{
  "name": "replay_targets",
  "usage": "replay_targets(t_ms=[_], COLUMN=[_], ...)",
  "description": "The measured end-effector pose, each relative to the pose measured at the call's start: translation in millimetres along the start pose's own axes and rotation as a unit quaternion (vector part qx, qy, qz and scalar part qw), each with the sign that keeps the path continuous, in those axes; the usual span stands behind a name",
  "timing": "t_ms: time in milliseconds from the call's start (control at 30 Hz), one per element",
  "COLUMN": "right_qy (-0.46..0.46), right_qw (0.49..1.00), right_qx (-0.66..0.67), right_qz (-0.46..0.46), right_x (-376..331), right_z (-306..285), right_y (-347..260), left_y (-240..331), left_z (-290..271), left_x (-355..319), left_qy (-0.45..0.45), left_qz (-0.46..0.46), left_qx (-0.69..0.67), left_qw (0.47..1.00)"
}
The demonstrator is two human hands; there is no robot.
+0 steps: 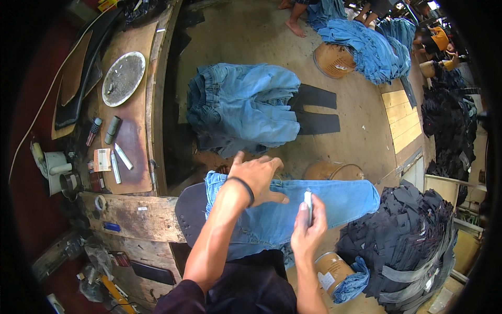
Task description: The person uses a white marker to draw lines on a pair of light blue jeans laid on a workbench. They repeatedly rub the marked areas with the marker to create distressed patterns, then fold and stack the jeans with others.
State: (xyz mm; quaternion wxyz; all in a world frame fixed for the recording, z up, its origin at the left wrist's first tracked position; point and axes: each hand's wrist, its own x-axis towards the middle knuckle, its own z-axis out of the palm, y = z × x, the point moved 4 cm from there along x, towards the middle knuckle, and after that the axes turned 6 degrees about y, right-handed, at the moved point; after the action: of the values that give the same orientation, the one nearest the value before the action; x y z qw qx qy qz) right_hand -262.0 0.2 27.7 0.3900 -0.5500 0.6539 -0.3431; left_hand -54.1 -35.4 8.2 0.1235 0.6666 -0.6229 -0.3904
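Note:
A pair of light blue jeans [329,201] lies across a dark board [191,212] in front of me, with one leg stretched out to the right. Over the waist end hovers or rests my left hand [257,177], its fingers spread and nothing in them; whether it touches the denim I cannot tell. My right hand [308,230] grips a slim pale stick [308,201] upright above the leg. The stick's exact kind is not clear. Beyond the jeans, a stack of blue jeans [251,102] is piled with dark grey trouser legs [318,110] showing beneath.
A wooden table [130,136] at left bears a round dish [123,78], white tubes [122,156] and a banknote [102,159]. At right lies a heap of dark cloth strips [397,246]. Drums [334,60] hold more denim; other people sit or stand at the far side.

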Motion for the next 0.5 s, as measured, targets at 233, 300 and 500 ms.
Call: replay_targets(t_ms=[233, 300, 500], right_qy=[-0.043, -0.057, -0.030], right_qw=[0.972, 0.961, 0.924], right_qx=[-0.141, -0.160, -0.181], right_qz=[-0.182, -0.217, -0.334], right_x=[-34.3, -40.7, -37.0], right_z=[16.1, 27.7, 55.9], right_y=[-13.7, -17.6, -23.6], left_y=[-38.3, -42.4, -47.0], left_z=[-4.3, -2.1, -2.1], left_x=[2.4, 4.1, 10.3], left_qy=[-0.090, -0.070, -0.094], left_qz=[0.024, 0.047, 0.047], left_qx=[-0.115, -0.146, -0.143], left_qw=[0.989, 0.986, 0.984])
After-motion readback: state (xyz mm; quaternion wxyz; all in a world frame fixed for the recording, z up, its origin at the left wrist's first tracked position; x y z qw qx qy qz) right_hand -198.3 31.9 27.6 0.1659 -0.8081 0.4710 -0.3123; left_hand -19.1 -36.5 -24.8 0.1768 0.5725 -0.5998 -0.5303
